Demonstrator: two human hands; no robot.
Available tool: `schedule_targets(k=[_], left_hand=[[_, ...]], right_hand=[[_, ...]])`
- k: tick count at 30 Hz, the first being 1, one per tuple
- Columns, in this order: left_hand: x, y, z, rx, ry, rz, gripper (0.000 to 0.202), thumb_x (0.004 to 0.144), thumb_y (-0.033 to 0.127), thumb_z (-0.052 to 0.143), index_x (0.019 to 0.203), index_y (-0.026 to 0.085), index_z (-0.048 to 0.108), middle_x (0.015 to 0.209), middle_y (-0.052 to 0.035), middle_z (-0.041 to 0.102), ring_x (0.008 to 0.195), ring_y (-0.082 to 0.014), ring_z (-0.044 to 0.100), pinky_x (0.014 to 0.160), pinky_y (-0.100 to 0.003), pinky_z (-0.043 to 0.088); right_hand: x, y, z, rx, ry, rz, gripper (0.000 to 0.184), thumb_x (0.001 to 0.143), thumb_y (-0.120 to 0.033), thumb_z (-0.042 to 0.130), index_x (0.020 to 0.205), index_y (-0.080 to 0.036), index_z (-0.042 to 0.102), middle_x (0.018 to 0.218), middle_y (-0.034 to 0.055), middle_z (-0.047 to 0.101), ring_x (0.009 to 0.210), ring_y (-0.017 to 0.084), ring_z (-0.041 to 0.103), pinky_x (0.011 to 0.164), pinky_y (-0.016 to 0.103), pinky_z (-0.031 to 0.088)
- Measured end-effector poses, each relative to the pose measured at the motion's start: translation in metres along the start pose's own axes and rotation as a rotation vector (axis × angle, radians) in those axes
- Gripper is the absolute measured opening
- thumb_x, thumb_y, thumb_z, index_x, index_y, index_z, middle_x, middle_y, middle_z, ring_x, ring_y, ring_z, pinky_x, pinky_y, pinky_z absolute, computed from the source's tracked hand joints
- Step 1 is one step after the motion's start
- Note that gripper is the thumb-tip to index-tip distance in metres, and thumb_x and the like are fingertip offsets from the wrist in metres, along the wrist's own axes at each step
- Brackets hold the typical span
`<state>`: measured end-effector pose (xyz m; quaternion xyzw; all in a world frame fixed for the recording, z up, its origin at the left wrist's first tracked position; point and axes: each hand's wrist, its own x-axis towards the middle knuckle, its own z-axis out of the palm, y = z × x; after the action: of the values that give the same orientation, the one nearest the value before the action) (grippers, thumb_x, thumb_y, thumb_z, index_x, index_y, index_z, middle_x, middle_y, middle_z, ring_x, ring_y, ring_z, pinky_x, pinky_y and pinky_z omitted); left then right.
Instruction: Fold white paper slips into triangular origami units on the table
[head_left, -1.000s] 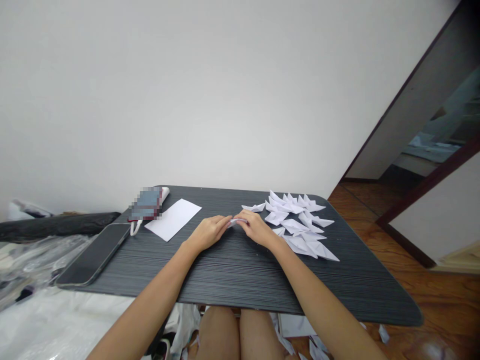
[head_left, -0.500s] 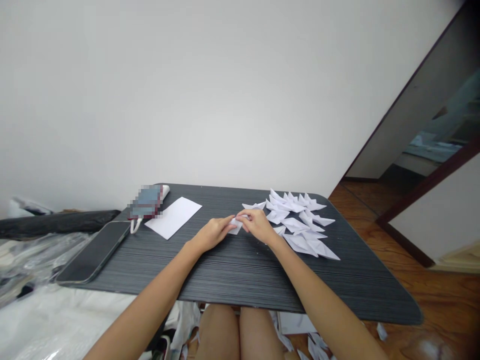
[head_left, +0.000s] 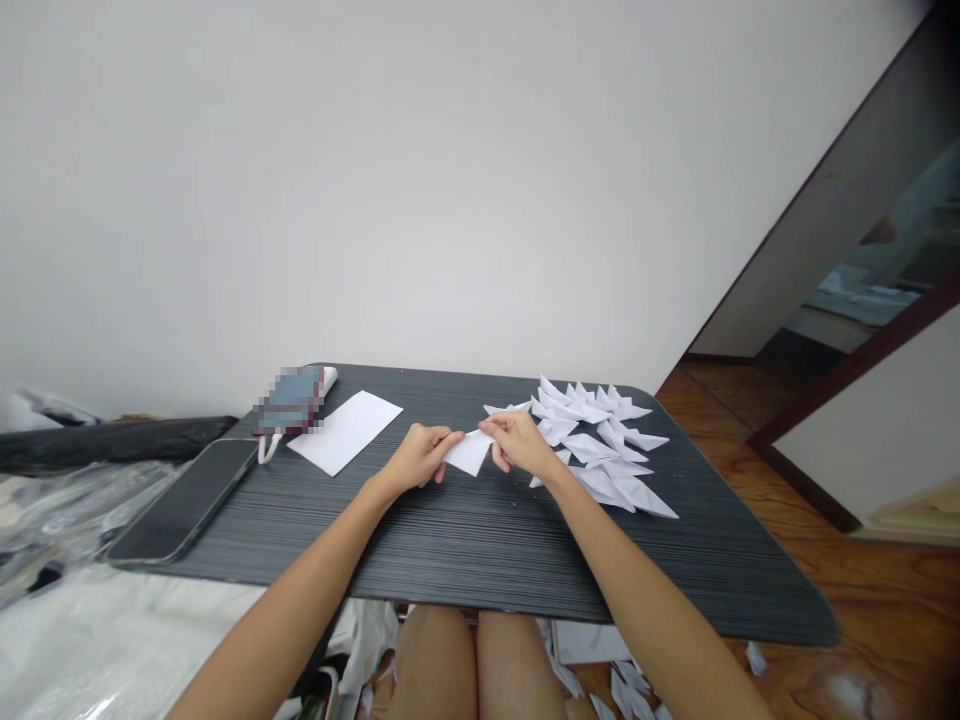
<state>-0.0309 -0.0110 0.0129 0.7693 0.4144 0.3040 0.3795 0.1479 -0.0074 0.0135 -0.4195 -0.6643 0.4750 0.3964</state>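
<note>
A small folded piece of white paper (head_left: 469,454) is stretched between my two hands over the dark table. My left hand (head_left: 422,456) pinches its left corner between thumb and fingers. At the right corner, my right hand (head_left: 517,442) pinches it in the same way. The paper's lower part hangs as a pointed flap toward me. Just right of my right hand lies a cluster of folded white paper boats (head_left: 592,450), with several pointed tips standing up. To the left, flat sheets of white paper (head_left: 349,430) rest on the table.
The dark wood-grain table (head_left: 480,560) stands against a white wall. A black smartphone (head_left: 184,505) lies at its left edge, near a blurred device (head_left: 289,402) with a white cable (head_left: 268,448). Plastic-wrapped things sit left of the table. Paper scraps (head_left: 630,690) lie on the floor.
My hands have drawn apart a little, and the folded paper now shows wider between them, with its flap spread out. The boats and flat sheets have stayed put.
</note>
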Motion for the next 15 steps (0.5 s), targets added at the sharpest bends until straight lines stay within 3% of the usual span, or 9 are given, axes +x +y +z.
schedule_targets(k=[4, 8, 11, 15], left_hand=[[0.003, -0.003, -0.006, -0.107, 0.195, -0.068, 0.04, 0.077, 0.044, 0.041, 0.051, 0.014, 0.044, 0.028, 0.0067, 0.041, 0.02, -0.0038, 0.032, 0.026, -0.015, 0.019], [0.009, -0.008, -0.009, -0.306, 0.337, -0.037, 0.038, 0.079, 0.044, 0.036, 0.067, 0.011, 0.051, 0.045, 0.0001, 0.055, 0.027, -0.006, 0.043, 0.026, -0.015, 0.022], [0.012, -0.009, -0.011, -0.323, 0.321, 0.05, 0.037, 0.08, 0.041, 0.039, 0.089, 0.009, 0.055, 0.062, -0.0049, 0.061, 0.036, -0.0057, 0.048, 0.029, -0.015, 0.027], [0.01, -0.006, -0.013, -0.343, 0.152, 0.09, 0.039, 0.077, 0.037, 0.045, 0.099, 0.007, 0.056, 0.059, -0.0045, 0.06, 0.045, -0.0086, 0.051, 0.042, -0.02, 0.042]], right_hand=[[0.003, 0.002, -0.005, 0.062, 0.094, 0.0, 0.031, 0.073, -0.042, 0.046, 0.059, -0.014, 0.049, 0.026, -0.0049, 0.043, 0.019, 0.005, 0.03, 0.026, 0.016, 0.019], [0.004, 0.007, -0.013, 0.128, 0.194, -0.028, 0.032, 0.073, -0.042, 0.047, 0.06, -0.013, 0.05, 0.029, -0.003, 0.047, 0.021, 0.004, 0.031, 0.025, 0.015, 0.019], [0.004, 0.007, -0.016, 0.184, 0.197, -0.01, 0.031, 0.071, -0.042, 0.05, 0.065, -0.012, 0.052, 0.034, -0.0017, 0.051, 0.022, 0.004, 0.034, 0.025, 0.015, 0.019], [0.003, 0.005, -0.015, 0.27, 0.151, 0.02, 0.031, 0.069, -0.04, 0.053, 0.079, -0.011, 0.056, 0.039, -0.0021, 0.054, 0.024, 0.004, 0.035, 0.026, 0.015, 0.019]])
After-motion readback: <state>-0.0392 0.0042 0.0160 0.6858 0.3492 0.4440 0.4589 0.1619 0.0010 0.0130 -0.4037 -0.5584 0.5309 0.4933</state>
